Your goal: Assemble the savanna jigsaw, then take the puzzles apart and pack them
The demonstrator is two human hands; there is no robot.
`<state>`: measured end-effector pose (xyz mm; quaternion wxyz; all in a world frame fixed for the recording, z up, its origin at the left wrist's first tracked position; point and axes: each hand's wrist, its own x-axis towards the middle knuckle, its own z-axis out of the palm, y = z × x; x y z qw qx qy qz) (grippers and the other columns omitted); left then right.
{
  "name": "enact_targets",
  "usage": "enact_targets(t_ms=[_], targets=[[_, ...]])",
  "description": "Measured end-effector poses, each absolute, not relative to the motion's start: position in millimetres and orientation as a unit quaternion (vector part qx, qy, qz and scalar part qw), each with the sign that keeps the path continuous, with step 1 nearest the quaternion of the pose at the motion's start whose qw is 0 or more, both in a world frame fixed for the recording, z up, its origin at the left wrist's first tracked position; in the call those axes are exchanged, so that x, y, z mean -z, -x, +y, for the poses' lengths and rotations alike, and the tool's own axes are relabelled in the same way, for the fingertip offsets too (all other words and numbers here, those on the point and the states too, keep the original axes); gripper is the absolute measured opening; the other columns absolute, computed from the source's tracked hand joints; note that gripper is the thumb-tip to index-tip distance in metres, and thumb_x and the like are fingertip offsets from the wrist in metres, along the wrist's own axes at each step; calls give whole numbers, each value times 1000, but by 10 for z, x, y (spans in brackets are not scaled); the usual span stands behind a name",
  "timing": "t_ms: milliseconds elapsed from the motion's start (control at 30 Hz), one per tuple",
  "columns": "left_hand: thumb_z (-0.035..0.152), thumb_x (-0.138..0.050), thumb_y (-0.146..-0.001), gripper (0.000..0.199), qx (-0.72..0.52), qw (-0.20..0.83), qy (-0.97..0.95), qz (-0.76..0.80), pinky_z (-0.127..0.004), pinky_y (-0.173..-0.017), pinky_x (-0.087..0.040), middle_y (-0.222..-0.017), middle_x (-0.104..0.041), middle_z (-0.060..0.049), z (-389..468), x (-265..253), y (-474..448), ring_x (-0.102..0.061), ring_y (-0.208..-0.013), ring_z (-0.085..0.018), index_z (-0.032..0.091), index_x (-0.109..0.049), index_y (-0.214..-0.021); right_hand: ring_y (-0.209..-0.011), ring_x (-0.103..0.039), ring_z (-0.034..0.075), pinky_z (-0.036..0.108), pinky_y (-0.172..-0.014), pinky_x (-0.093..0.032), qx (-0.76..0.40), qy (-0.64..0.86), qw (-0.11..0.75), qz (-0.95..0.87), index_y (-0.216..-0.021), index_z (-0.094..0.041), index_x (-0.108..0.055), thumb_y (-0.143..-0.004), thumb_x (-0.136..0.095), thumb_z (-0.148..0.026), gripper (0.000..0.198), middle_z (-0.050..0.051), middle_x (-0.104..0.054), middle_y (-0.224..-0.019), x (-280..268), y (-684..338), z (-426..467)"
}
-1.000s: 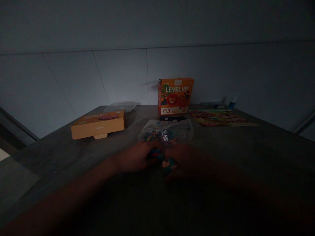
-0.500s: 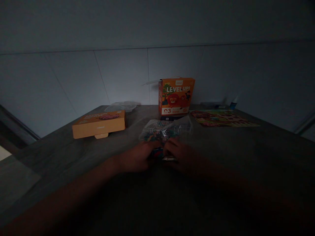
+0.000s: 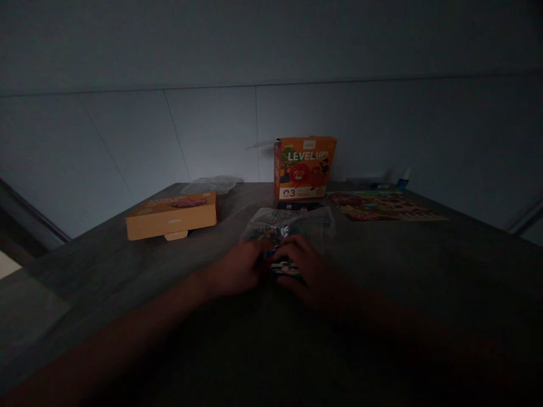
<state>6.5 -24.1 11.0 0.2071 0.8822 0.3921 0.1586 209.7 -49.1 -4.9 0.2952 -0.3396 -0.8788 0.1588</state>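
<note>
A clear plastic bag (image 3: pixel 311 223) with small colourful pieces inside lies in front of me on the grey table. My left hand (image 3: pixel 241 265) is closed at the bag's near left side, its fingertips curled in against it. From the right, my right hand (image 3: pixel 307 268) curves its fingers over the bag's near end, thumb lower and apart. Several light and dark pieces (image 3: pixel 286 267) show between that thumb and the fingers. Dim light and blur hide the exact kind of the pieces and most of the fingertips.
An orange lion-pictured box (image 3: pixel 305 169) stands upright behind the bag. To the left lies a flatter orange box (image 3: pixel 173 217) with its flap out, crumpled plastic (image 3: pixel 212 183) behind it. A colourful picture sheet (image 3: pixel 382 204) and small blue bottle (image 3: pixel 403 182) are at right.
My right hand has opened its thumb away from its fingers, and more light pieces show between them. My left hand stays almost in place at the bag.
</note>
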Motion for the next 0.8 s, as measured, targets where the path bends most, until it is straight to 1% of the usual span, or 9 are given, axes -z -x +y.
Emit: enact_targets(t_ms=[100,200,367,500,600,667,700,767,800], targets=[[1,-51,-78,42,-151,219,-894,360,-34,-92,-50,-115,-70,-8,-237,-87,-68,-66,-103,-22,17,-62,-115,-116,-50,26,47,-99,-44,-159,356,284,-876,-120,-17,-47,-85,-58,-15,37,15,-50,-123,112,-2088,-500],[2,-50,-80,37,-149,223,-904,334,-35,-96,-48,-116,-70,-8,-228,-72,-69,-65,-106,-22,17,-66,-110,-117,-51,28,49,-99,-43,-175,373,265,-872,-126,-17,-44,-86,-55,-15,41,15,-54,-125,161,-2106,-467],[9,-55,-81,26,-172,246,-886,353,-31,-80,-53,-102,-71,-5,-260,-72,-92,-67,-90,-20,18,-65,-103,-104,-60,28,45,-89,-48,-191,401,251,-860,-119,-18,-52,-87,-56,-21,33,12,-64,-115,111,-2138,-442],[13,-55,-80,15,-277,219,-848,395,-27,-64,-49,-86,-67,-4,-249,-74,-82,-62,-74,-16,16,-62,-93,-91,-65,25,39,-81,-51,-114,413,393,-814,-115,-21,-56,-85,-59,-29,31,9,-68,-105,-124,-2245,-433],[15,-51,-82,14,-367,135,-799,457,-29,-65,-48,-86,-64,-4,-203,-92,-45,-59,-74,-16,17,-60,-93,-94,-63,26,39,-82,-50,7,485,556,-675,-112,-20,-58,-84,-59,-35,31,10,-67,-106,-332,-2484,-266],[16,-52,-81,17,-383,70,-772,503,-33,-71,-50,-93,-63,-6,-171,-102,-16,-59,-80,-19,17,-60,-97,-93,-63,27,42,-81,-50,44,539,603,-586,-110,-19,-60,-82,-58,-36,33,11,-67,-103,-408,-2709,-59],[16,-53,-81,21,-377,47,-763,523,-36,-75,-50,-99,-62,-8,-157,-101,-4,-59,-86,-21,16,-59,-101,-91,-63,28,43,-80,-50,44,575,586,-569,-106,-18,-62,-81,-58,-36,31,12,-67,-100,-417,-2821,56],[18,-55,-81,32,-346,23,-758,553,-43,-86,-50,-113,-58,-13,-130,-82,15,-58,-101,-26,15,-57,-113,-82,-64,29,46,-73,-50,-15,621,438,-650,-91,-18,-67,-79,-58,-34,22,13,-67,-88,-378,-3003,258],[21,-56,-82,37,-324,22,-760,563,-45,-90,-49,-118,-57,-15,-116,-64,21,-58,-107,-28,15,-55,-119,-75,-65,28,44,-68,-50,-36,608,402,-683,-82,-19,-68,-77,-61,-33,17,11,-67,-78,-338,-3058,328]])
